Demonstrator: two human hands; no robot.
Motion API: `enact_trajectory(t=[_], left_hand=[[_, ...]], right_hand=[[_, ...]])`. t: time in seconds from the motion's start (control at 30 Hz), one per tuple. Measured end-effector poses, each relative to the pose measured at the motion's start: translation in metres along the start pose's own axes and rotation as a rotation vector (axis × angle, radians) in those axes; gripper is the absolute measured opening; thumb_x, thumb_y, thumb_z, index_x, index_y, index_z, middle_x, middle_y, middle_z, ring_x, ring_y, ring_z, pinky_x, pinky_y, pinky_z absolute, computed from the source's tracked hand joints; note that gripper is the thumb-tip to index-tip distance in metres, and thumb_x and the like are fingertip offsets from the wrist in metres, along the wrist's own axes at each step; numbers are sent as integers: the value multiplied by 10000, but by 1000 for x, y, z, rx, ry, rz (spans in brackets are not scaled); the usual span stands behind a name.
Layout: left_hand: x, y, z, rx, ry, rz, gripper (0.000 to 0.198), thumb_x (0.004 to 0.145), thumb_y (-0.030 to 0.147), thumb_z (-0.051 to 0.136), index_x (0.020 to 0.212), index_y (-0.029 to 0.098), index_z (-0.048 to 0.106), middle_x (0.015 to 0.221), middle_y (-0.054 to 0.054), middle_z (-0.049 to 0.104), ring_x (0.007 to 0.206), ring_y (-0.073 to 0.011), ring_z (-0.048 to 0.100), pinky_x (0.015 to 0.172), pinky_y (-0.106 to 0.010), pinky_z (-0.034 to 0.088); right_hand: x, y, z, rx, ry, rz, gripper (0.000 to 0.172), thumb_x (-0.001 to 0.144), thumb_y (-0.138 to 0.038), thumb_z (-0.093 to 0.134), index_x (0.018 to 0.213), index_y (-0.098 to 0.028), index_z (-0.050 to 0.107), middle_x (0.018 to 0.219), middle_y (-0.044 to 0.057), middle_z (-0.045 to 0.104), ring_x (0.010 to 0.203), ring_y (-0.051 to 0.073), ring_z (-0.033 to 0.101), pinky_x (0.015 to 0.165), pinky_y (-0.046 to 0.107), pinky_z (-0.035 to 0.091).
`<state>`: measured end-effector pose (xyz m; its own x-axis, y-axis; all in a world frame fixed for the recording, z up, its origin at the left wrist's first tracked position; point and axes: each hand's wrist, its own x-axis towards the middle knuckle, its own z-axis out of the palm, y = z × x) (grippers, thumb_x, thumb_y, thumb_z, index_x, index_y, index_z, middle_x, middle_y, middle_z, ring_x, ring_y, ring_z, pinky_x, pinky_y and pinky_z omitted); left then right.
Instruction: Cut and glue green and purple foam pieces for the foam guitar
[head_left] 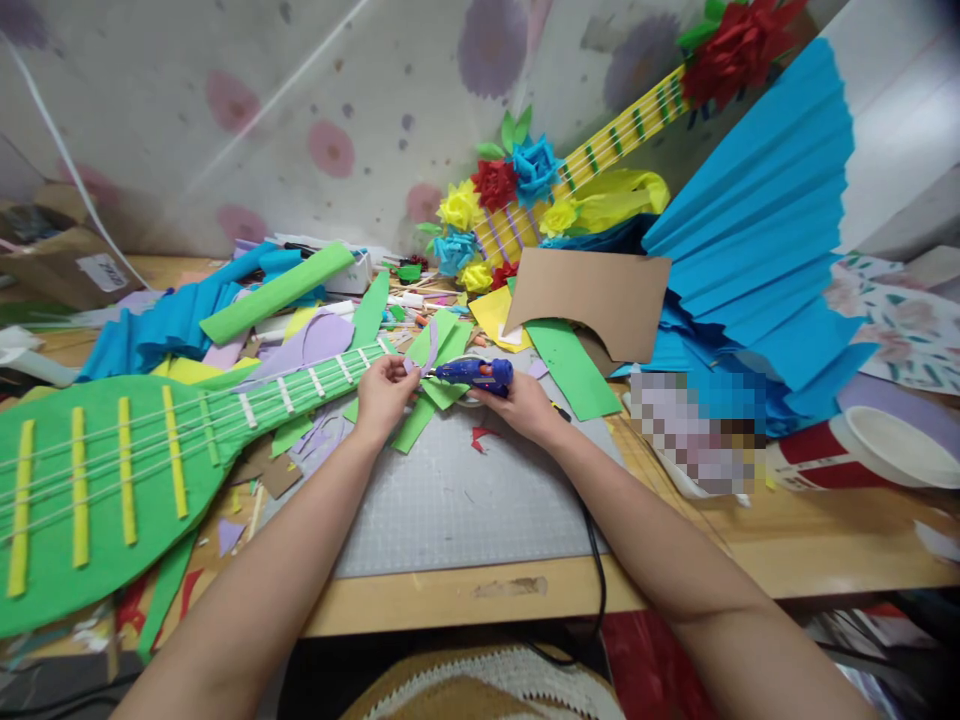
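Gluing step, by look of it. Right hand (525,405) fingers wrapped round blue plastic glue gun (474,373), nozzle at small lilac paper strip (415,362) pinched by left hand (384,392) fingers, above grey cutting mat (457,500) on bench. Next calls for steady nozzle, fingers clear of hot glue.

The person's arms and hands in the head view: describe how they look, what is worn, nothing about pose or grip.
Both forearms are bare up to the picture's lower edge, with no sleeves in view. The left hand and right hand wear no gloves; no rings, watch or bracelets can be made out. Fingernails are too small to judge.
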<state>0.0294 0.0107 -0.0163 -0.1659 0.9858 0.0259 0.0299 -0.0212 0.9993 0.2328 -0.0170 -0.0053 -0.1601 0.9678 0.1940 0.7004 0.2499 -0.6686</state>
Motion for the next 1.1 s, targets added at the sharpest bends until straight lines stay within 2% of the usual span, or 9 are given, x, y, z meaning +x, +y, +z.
enact_trajectory(t=[0.4,0.97,1.1], left_hand=[[-2,3,0,12,-14,3,242,578,291,685,732,160,552,608,23,586,485,-95,546,400,-190,444],[-4,8,0,41,14,-39,190,584,239,673,711,161,556,583,31,583,468,-91,527,391,-184,403],[-3,7,0,49,8,-20,194,586,248,679,707,162,555,588,31,583,475,-94,528,407,-194,409]], right_hand=[[2,4,-1,-27,45,15,327,759,-450,613,931,-172,639,855,81,695,775,232,639,667,302,463],[3,7,-2,-36,63,17,380,784,-489,576,1010,-190,641,952,90,697,883,260,644,760,352,482],[3,5,-3,-56,55,24,361,782,-483,581,971,-182,644,914,89,696,846,253,646,722,340,482]])
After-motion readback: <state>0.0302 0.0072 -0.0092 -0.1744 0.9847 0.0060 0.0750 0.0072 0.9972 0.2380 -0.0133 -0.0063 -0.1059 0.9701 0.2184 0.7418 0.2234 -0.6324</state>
